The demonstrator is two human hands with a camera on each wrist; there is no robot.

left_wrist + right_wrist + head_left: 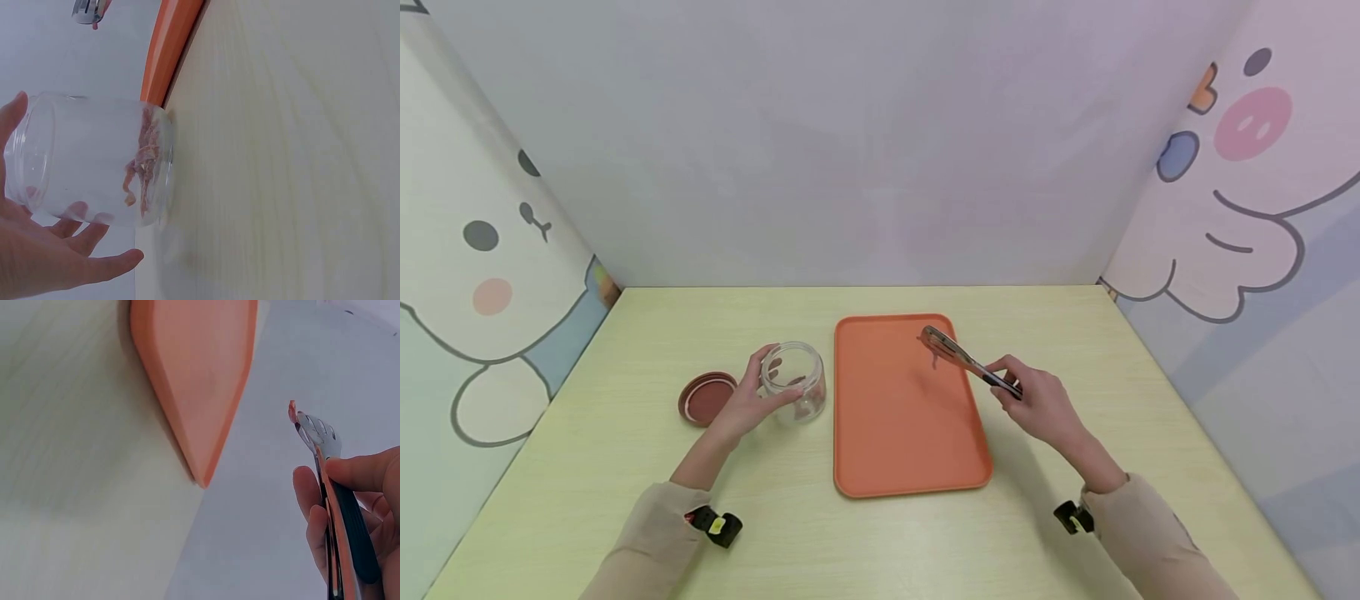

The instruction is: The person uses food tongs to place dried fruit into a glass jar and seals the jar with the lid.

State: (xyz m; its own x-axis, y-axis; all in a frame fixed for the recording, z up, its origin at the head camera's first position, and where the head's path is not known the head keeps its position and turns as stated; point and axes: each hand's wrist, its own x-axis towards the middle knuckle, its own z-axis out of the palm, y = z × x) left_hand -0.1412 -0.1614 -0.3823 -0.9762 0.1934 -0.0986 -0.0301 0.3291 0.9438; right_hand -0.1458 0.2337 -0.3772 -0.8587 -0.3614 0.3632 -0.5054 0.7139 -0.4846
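My left hand [747,410] holds a clear glass jar [812,395] around its upper part, thumb on one side and fingers on the other. The jar stands upright on the table without a lid on it. Shrivelled reddish-brown strips [146,162], like dried meat, lie at its bottom in the left wrist view. My right hand [1037,402] grips metal tongs [957,350] with dark handles. Their tips are over the far right part of an orange tray [902,442] and pinch a small reddish strip [292,411].
A round brown-red lid [706,400] lies on the table, left of the jar and partly behind my left hand. The pale wooden table [760,542] ends at a plain back wall [865,167], with cartoon-printed panels at both sides.
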